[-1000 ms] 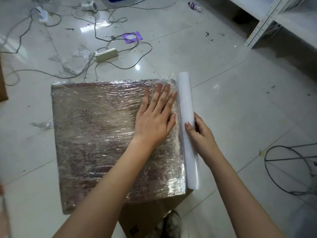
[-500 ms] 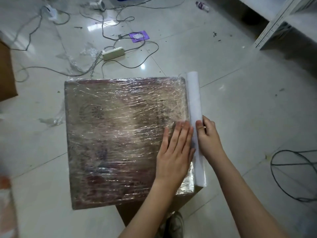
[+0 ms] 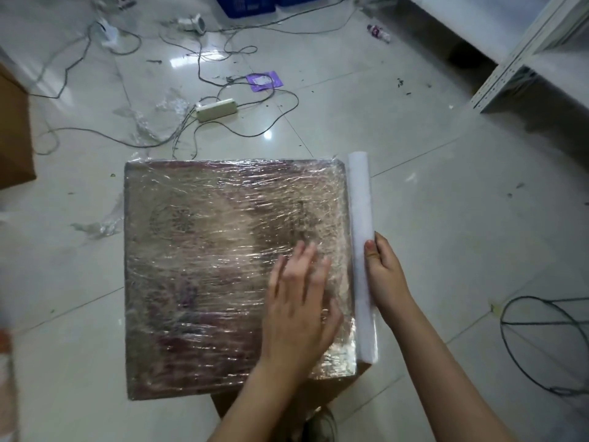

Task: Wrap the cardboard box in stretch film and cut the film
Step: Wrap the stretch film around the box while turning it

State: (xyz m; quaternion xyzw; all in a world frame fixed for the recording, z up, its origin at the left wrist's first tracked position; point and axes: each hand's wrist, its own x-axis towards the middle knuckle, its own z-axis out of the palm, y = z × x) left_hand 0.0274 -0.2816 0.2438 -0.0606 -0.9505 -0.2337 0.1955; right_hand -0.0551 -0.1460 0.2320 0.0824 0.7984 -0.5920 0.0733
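Observation:
A flat square cardboard box [image 3: 207, 266] lies in front of me, its top covered in shiny wrinkled stretch film. The white film roll [image 3: 361, 218] lies along the box's right edge. My right hand [image 3: 384, 269] grips the roll near its middle, thumb on top. My left hand [image 3: 301, 301], blurred by motion, lies flat with straight fingers on the film at the box's right side, close to the roll.
A plain cardboard box [image 3: 306, 400] shows under the wrapped one. On the tiled floor behind lie a power strip [image 3: 216, 109], tangled cables, film scraps [image 3: 98, 224] and a purple packet [image 3: 264, 80]. A brown box [image 3: 12, 135] stands at left, white shelving [image 3: 522, 55] at right, a wire loop [image 3: 548, 339] nearby.
My left hand has slid from the far right part of the box top toward me and a little left, stroking the film. My right hand has kept its hold on the roll.

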